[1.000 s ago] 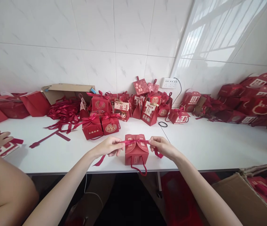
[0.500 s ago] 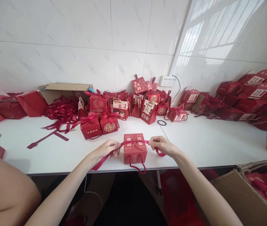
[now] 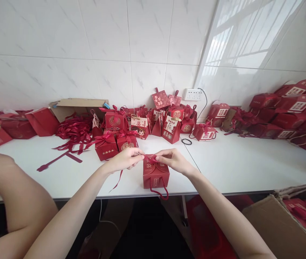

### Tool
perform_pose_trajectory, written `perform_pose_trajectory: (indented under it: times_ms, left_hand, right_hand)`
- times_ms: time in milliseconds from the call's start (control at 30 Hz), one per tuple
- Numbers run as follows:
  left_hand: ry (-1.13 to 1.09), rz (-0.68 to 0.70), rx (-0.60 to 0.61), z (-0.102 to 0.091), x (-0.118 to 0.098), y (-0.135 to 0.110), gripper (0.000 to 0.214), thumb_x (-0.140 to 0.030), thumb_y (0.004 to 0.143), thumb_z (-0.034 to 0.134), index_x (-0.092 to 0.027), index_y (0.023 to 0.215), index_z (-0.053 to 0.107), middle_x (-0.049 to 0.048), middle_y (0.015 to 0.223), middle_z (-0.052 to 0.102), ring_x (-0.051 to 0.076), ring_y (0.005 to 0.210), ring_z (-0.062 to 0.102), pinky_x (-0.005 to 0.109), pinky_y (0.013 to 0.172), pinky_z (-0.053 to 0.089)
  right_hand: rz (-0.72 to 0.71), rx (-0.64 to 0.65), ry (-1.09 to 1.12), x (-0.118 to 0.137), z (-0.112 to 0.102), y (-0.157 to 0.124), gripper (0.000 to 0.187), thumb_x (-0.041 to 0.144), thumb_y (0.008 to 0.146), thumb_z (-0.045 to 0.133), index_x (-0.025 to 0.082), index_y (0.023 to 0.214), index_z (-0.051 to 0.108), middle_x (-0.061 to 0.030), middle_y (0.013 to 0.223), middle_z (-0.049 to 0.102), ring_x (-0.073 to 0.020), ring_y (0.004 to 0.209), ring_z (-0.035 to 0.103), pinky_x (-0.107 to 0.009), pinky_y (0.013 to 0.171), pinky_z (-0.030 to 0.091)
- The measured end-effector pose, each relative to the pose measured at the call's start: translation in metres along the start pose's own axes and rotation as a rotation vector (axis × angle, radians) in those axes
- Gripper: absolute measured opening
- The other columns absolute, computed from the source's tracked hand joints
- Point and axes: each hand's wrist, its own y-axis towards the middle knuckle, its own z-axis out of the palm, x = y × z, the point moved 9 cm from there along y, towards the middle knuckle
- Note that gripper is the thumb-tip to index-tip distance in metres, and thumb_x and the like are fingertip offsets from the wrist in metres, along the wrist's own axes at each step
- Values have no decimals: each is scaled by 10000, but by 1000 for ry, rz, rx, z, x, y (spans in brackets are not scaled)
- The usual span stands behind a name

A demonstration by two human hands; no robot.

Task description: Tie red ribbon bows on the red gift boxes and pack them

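Note:
A red gift box [image 3: 156,175] with gold lettering and a twisted rope handle stands at the table's front edge. Over its top runs a dark pink ribbon [image 3: 150,157], gathered into what looks like loops. My left hand [image 3: 127,159] pinches the ribbon at the box's left side, and a loose tail hangs below it to the table. From the right, my right hand [image 3: 174,160] pinches the ribbon too, thumb and fingers together. The two hands are close to each other just above the lid.
Finished-looking red boxes with bows [image 3: 115,144] stand behind my left hand. A heap of loose ribbons [image 3: 74,131] lies by an open cardboard box [image 3: 80,104]. Stacked red boxes [image 3: 295,104] are at right. A carton [image 3: 282,223] stands front right. Other people's arms reach in at both sides.
Both hands have moved inward and up over the lid, from holding the ribbon stretched out sideways to pinching it close together. The co-worker's arm at left has shifted.

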Motion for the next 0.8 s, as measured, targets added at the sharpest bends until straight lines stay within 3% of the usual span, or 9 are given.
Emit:
perform_pose_trajectory:
  times_ms: [100, 267, 467, 600, 800]
  left_hand:
    - [166, 36, -57, -7, -10, -4, 293, -379, 812, 463, -213, 1041, 538, -53, 561, 455, 92, 473, 390, 211, 455, 302]
    - [477, 131, -108, -8, -24, -8, 250, -349, 759, 520, -216, 944, 624, 7, 708, 605, 151, 606, 551, 237, 544, 383]
    - [762, 215, -177, -4, -43, -8, 210, -295, 843, 443, -233, 843, 643, 19, 858, 609, 163, 699, 578, 256, 625, 397]
    - [792, 332, -146, 4, -59, -8, 268, -320, 883, 394, -242, 882, 650, 16, 1119, 514, 123, 689, 564, 260, 646, 402]
    - [649, 365, -81, 9, -70, 2, 210, -288, 826, 464, -219, 836, 662, 34, 1037, 559, 163, 741, 575, 271, 675, 415]
  right_hand:
    - [-31, -107, -88, -1, -4, 1, 271, 419, 762, 613, 162, 785, 699, -25, 753, 670, -142, 643, 572, -279, 618, 444]
    - [-119, -158, -196, -1, -8, -1, 223, 341, 798, 560, 171, 817, 704, -37, 808, 651, -159, 721, 586, -295, 692, 451]
    - [-141, -192, -217, -5, -6, 0, 157, 261, 785, 529, 183, 838, 655, -42, 843, 655, -170, 789, 610, -320, 764, 468]
    - [-93, -274, -94, -15, -9, 2, 208, 239, 723, 588, 185, 924, 581, -25, 800, 671, -160, 766, 632, -313, 767, 482]
    - [-107, -214, -240, -7, -2, 2, 126, 210, 753, 513, 194, 779, 635, -23, 836, 688, -174, 781, 623, -315, 754, 465]
